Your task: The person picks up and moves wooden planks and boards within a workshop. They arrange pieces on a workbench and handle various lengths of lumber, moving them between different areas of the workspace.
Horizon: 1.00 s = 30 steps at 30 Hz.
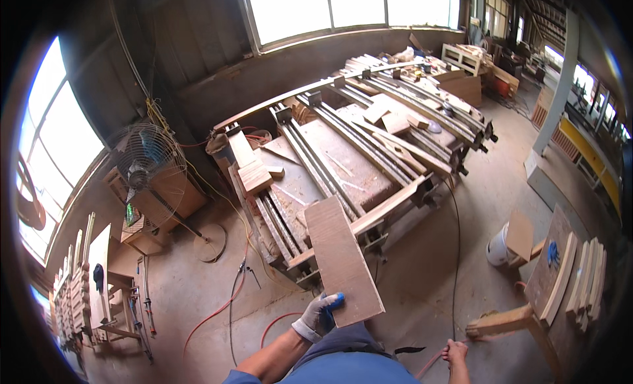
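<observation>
A flat brown wooden board (pixel 343 265) slants up in front of my body. My left hand (pixel 321 314), in a grey work glove with blue fingertips, grips its lower left edge, with the thumb on its face. The board's far end overlaps the near edge of a clamping bench (pixel 316 151) in the view. My bare right hand (pixel 455 353) is low at the right with its fingers curled. A red hose (pixel 429 365) and a dark cable run behind or into that hand, and I cannot tell whether it holds either.
Metal bar clamps (pixel 341 131) and wood blocks (pixel 254 176) cover the bench. A caged pedestal fan (pixel 143 173) stands left. Hoses (pixel 217 314) cross the floor. On the right are a wooden stand (pixel 502 322), stacked wood strips (pixel 586 280) and a white bucket (pixel 497 248).
</observation>
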{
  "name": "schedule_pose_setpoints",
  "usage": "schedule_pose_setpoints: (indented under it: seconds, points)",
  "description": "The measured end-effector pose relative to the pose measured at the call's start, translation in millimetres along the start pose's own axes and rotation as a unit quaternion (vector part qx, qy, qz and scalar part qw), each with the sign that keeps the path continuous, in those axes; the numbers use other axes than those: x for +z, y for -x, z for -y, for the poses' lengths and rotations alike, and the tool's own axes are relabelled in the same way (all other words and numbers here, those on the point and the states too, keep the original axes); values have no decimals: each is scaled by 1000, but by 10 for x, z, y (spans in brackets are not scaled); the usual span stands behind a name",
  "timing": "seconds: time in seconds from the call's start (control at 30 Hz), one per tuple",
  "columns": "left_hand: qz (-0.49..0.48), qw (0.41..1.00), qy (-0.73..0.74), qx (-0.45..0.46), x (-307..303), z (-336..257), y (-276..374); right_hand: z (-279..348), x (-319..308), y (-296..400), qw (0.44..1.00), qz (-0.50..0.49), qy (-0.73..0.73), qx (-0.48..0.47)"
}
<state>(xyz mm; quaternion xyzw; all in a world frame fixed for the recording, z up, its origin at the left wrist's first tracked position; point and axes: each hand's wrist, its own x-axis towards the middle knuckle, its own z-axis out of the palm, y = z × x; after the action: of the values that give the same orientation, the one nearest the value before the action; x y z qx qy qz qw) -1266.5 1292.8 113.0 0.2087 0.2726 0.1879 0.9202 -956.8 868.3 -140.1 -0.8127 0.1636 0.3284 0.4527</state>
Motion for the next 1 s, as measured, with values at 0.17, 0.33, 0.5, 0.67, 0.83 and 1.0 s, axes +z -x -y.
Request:
schedule_pose_setpoints:
  seconds: [0.17,0.33,0.5,0.67,0.83,1.0]
  points:
    - [23,1000,15,-3,286,-19,-589,1853,830,609,958,260,-51,-110]
    - [45,997,22,53,517,-58,-1518,3502,1424,1168,867,423,-41,-259]
    - [48,995,7,85,762,-309,-2255,4401,1914,1120,847,426,74,-310]
    - [12,993,-11,120,800,-592,-2670,4924,2285,954,850,485,69,-194]
    - [-21,982,-33,184,477,-930,-3344,5577,2821,374,833,542,-30,-111]
    - [-342,798,-401,290,65,-1427,-3918,6556,3724,-256,847,524,-26,-89]
